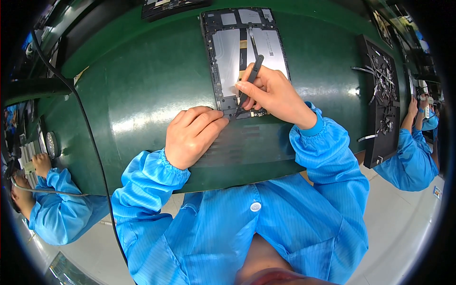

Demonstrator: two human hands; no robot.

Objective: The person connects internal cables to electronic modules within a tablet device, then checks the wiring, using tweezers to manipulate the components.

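Chassis (270, 42) of silver metal, flat, rectangular and black-framed, on a smooth dark green work surface (137, 90), directly ahead of both hands. Over its near right part, right hand (273, 90) closed around slim black tweezers (257, 69), tips down by the near edge. At its near left corner, left hand (192, 135), fingers bent, fingertips touching; impossible to tell whether gripping.

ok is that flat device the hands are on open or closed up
Open: the flat device shows silvery metal and a dark strip exposed, with small board parts along its edge.
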